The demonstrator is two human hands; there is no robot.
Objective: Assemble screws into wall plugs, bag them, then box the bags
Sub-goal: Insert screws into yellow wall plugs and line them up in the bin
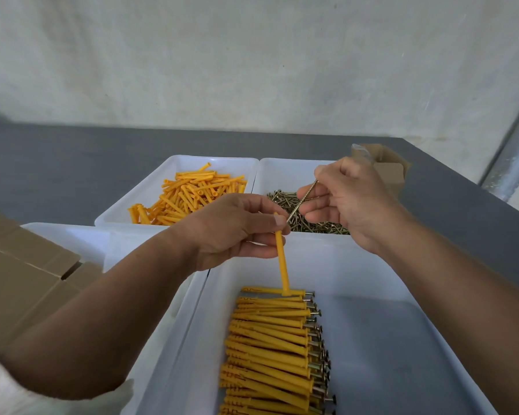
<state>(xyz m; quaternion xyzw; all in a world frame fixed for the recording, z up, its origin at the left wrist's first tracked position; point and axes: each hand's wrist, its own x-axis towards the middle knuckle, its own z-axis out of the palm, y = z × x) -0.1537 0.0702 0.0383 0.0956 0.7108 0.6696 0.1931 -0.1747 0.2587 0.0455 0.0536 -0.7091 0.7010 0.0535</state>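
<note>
At six o'clock, assembled plugs (273, 351) line the near tray (372, 265). The left hand (237, 232) has its grip pinching an empty wall plug (281, 265), and the right hand (348, 202) grips a screw (301, 200). Loose plugs (189, 194) remain at eleven o'clock, and bagging seems unstarted.

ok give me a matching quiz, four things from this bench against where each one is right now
Things:
1 loose plugs
2 loose screws
3 assembled plugs
4 single screw

Places:
a near tray
b right hand
c far left tray
d far right tray

Pairs: 1-c, 2-d, 3-a, 4-b
</note>
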